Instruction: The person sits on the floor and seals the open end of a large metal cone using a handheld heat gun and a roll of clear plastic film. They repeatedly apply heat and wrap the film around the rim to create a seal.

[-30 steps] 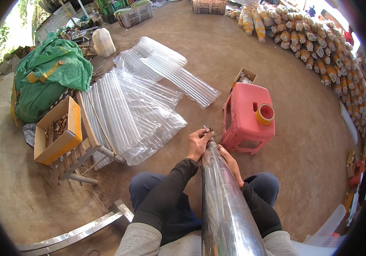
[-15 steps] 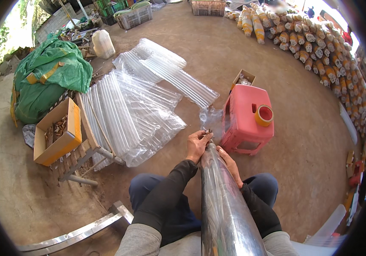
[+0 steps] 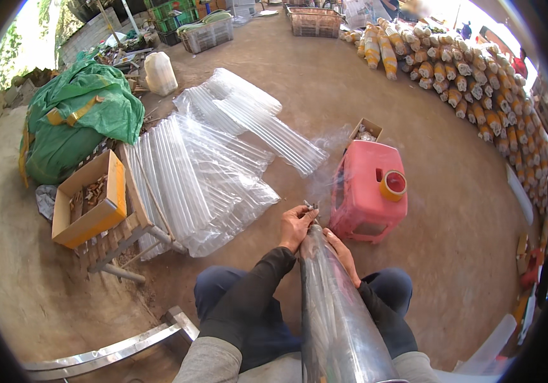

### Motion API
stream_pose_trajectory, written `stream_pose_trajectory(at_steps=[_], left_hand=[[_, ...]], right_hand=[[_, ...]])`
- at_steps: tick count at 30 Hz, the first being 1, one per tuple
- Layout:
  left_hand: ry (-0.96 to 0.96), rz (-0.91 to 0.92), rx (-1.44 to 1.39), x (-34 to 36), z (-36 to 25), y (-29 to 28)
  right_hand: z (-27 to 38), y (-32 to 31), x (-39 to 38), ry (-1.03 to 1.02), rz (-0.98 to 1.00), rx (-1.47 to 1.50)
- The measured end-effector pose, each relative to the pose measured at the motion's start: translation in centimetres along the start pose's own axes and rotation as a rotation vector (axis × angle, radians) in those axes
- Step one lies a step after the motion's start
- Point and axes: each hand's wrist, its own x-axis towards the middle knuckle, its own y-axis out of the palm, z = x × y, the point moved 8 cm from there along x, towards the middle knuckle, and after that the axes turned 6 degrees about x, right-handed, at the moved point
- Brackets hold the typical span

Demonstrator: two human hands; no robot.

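Note:
A long, shiny metal tube (image 3: 344, 306) in clear plastic runs from my lap away between my forearms. At its far end my left hand (image 3: 296, 226) is closed in a pinch. A small dark bit shows at the fingertips, too small to name. Along the tube's right side, just behind that end, my right hand (image 3: 343, 255) curves against it, its fingers partly hidden. Just beyond my hands stands a red plastic stool (image 3: 363, 182) with a roll of yellow tape (image 3: 393, 185) on top. Pale haze hangs between my fingers and the stool.
Clear plastic sleeves (image 3: 191, 179) lie on the floor ahead left. A cardboard box (image 3: 90, 198) sits on a low wooden bench at left, near a green tarp bundle (image 3: 82, 115). Wrapped rolls (image 3: 472, 83) are piled at far right. Behind the stool is a small box (image 3: 366, 129).
The haze beside the stool has spread upward and away from my fingers. My view has tilted slightly, so the floor things sit lower. Both hands keep their places at the tube's end.

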Motion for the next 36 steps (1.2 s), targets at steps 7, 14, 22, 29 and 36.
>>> stream_pose_trajectory(at_steps=[7,14,22,29,36], left_hand=[[-0.012,-0.014,0.016,-0.3,-0.3,-0.1],[0.013,-0.015,0.032,0.0,-0.1,-0.2],[0.006,-0.020,0.067,0.0,0.0,-0.3],[-0.012,0.005,-0.003,0.1,0.4,-0.1],[-0.015,-0.001,0.006,0.0,0.1,0.0]], right_hand=[[0.1,0.2,-0.2,0.009,-0.001,-0.017],[-0.3,-0.9,0.3,0.007,-0.072,-0.036],[0.1,-0.1,0.0,-0.017,-0.028,-0.036],[-0.1,0.0,0.0,-0.001,0.001,-0.010],[-0.4,-0.3,0.3,0.036,-0.028,0.034]])
